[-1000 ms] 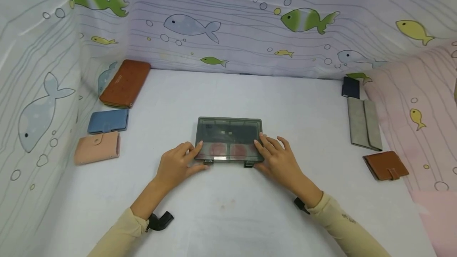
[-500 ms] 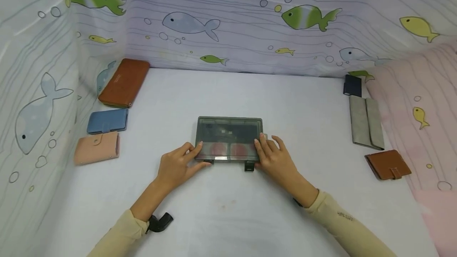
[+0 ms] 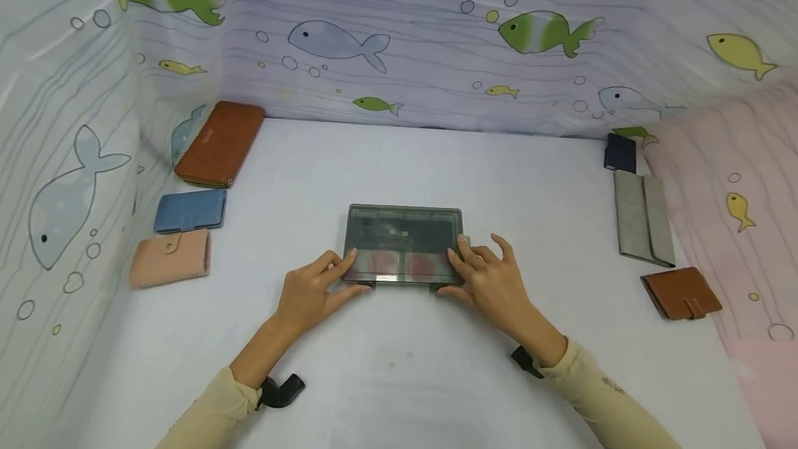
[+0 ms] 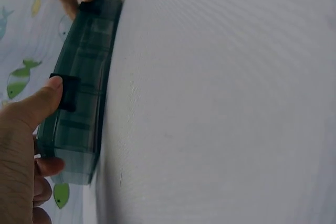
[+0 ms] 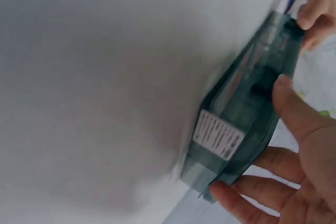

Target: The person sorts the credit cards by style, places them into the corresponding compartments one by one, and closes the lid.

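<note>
A dark green see-through plastic storage box (image 3: 405, 231), lid down, lies flat at the middle of the white table. Two reddish patches (image 3: 419, 264) show through its front part. At the box's front left corner, my left hand (image 3: 312, 291) grips it, index finger on the lid edge. In the left wrist view, the left thumb (image 4: 51, 90) presses a dark latch (image 4: 69, 94). My right hand (image 3: 492, 286) holds the front right corner, several fingers along the side. In the right wrist view, the right thumb (image 5: 286, 95) touches the other latch (image 5: 264, 82). A white printed label (image 5: 218, 134) is on the side.
Along the left lie a brown zip wallet (image 3: 221, 144), a blue wallet (image 3: 190, 210) and a pink wallet (image 3: 170, 258). On the right are a small dark item (image 3: 620, 152), a grey folding case (image 3: 643, 219) and a brown wallet (image 3: 681, 293). Fish-printed curtains (image 3: 424, 40) surround the table.
My right thumb has moved onto the right latch, which hung down in plain view half a second ago. My left thumb has slid right over the left latch. The box stays in place.
</note>
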{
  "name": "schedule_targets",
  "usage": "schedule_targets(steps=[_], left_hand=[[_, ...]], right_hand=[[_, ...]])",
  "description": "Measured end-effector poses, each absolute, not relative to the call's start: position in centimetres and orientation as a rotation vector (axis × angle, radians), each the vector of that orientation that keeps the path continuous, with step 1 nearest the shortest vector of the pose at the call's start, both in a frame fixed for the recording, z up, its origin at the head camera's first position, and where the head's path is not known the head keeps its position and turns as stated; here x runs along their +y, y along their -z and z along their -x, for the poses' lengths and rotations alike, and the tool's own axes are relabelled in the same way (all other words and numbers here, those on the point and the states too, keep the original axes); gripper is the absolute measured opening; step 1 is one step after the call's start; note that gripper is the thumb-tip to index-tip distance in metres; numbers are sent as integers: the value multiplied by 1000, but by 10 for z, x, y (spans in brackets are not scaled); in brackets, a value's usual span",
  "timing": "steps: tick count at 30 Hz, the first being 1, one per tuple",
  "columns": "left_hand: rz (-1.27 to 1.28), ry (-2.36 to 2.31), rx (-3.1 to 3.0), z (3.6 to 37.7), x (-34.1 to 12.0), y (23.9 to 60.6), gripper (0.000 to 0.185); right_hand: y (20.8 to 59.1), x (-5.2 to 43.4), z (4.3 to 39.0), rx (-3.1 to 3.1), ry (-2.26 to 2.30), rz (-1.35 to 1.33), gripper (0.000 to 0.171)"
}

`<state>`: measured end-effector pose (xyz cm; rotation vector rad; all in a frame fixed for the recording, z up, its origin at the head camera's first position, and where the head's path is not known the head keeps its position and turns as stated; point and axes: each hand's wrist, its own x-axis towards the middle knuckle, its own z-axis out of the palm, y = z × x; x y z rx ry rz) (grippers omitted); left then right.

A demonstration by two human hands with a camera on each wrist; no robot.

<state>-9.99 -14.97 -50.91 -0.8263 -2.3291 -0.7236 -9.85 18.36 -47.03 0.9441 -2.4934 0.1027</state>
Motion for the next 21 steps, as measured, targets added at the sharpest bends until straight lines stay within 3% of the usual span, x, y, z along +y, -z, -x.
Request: schedule_targets(steps=[5,10,15,21], left_hand=[[817,695,-2376,105,-152,510,64],[793,546,-2455,118,-158,502,83],[670,543,-2618,176,-150,453,95],[464,417,-3011,286,-114,403,111]], right_hand=[[465,179,100,-2594,-105,-858,69],[443,188,124,-2786,-186,-793,88],[410,202,206,-2836,-310,-667,111],[386,199,308,-2998,-215,-367,117]])
